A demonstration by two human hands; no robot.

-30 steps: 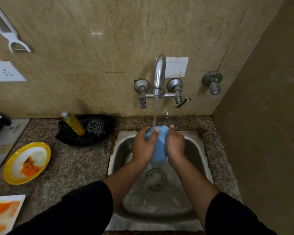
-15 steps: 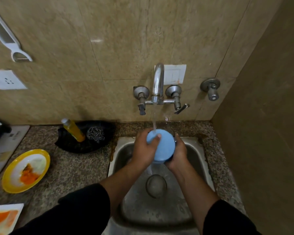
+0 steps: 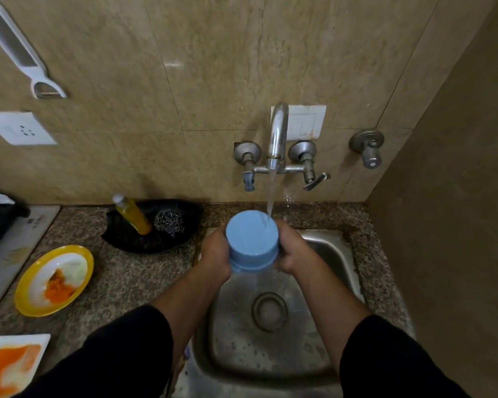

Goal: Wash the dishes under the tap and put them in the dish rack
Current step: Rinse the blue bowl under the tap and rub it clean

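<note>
- Left hand and right hand each clasp one side of the blue cup, palms pressed to its wall; the fingertips are hidden behind it
- The cup sits between the hands, base up and tipped toward the camera, over the far end of the sink
- Water from the tap, just beyond the hands, lands on the far right edge of the base
- The cup looks like plastic, so probably light, stiff and unlikely to break; wet and smooth, it will likely be slippery
- The surest hold seems to be round the wall near the flared rim, which would stop it sliding
- Left of the hands on the counter: a bottle and a scrubber
- Further left and nearer: a yellow plate and a white plate, both smeared orange, not yet washed
- No rack can be made out
</note>
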